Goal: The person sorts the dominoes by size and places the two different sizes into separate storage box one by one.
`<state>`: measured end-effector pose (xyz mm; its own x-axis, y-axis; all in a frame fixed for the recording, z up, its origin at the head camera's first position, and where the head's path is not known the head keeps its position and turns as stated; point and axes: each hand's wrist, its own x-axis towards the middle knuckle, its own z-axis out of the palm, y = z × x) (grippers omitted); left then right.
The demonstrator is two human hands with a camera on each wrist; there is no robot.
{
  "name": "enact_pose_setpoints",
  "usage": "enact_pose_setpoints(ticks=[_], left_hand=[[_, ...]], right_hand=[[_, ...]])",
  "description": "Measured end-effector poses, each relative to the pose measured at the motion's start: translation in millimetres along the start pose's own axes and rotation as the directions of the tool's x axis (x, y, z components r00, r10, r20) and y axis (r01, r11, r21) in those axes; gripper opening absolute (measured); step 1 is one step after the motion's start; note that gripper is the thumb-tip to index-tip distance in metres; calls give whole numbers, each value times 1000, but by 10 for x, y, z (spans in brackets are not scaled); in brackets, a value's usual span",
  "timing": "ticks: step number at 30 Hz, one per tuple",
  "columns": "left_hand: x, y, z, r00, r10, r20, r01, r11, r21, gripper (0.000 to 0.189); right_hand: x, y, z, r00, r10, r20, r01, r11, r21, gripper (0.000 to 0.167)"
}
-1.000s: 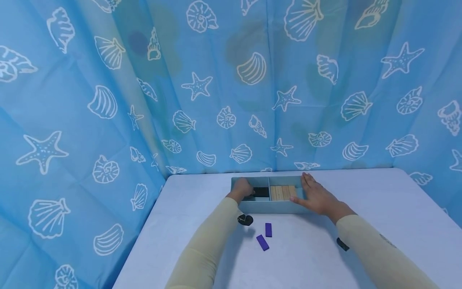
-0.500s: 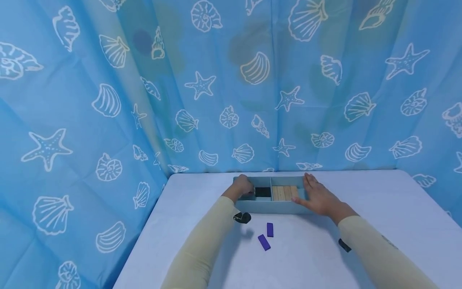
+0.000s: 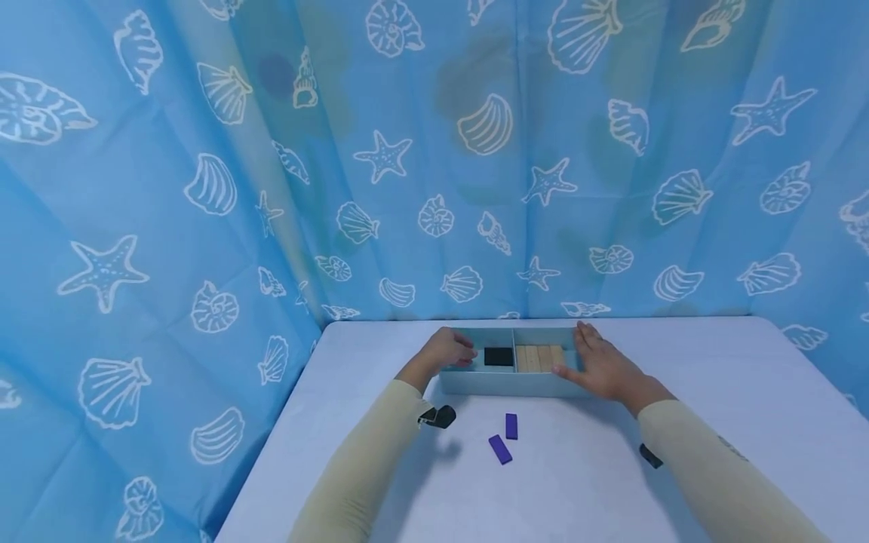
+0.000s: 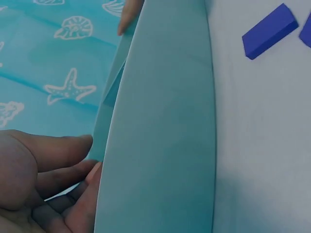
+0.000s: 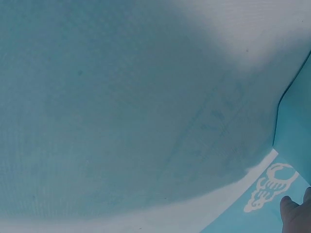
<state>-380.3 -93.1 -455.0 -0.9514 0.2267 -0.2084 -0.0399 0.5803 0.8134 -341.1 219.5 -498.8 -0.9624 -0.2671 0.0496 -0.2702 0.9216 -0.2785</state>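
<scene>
A grey-blue box [image 3: 509, 385] with a divider stands near the table's far edge. Black blocks [image 3: 498, 357] lie in its left compartment against the divider, and several pale wooden blocks [image 3: 538, 358] lie side by side in the right one. My left hand [image 3: 444, 349] is over the box's left end, fingers loosely bent, holding nothing that shows. In the left wrist view, its fingertips reach behind the box's front wall [image 4: 160, 116]. My right hand [image 3: 604, 371] rests along the box's right end with straight fingers, its thumb near the front rim.
Two purple blocks, one upright in the head view [image 3: 511, 426] and one slanted [image 3: 500, 450], lie on the white table [image 3: 563, 483] in front of the box. A blue shell-patterned curtain [image 3: 434, 151] hangs behind and beside the table.
My left hand has drawn back leftward from beside the black blocks, its fingers loosening. The right hand stays on the box's right end. The head view has shifted slightly.
</scene>
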Motion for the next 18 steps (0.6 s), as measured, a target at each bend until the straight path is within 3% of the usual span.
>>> enact_pose_setpoints(ticks=[9, 18], left_hand=[[-162, -39, 34, 995, 99, 17, -97, 992, -74, 32], [-339, 63, 25, 975, 196, 105, -177, 970, -167, 35]], right_hand=[[1, 47, 41, 1000, -1, 2, 1, 1000, -8, 109], [-4, 18, -9, 1000, -23, -12, 22, 999, -35, 107]])
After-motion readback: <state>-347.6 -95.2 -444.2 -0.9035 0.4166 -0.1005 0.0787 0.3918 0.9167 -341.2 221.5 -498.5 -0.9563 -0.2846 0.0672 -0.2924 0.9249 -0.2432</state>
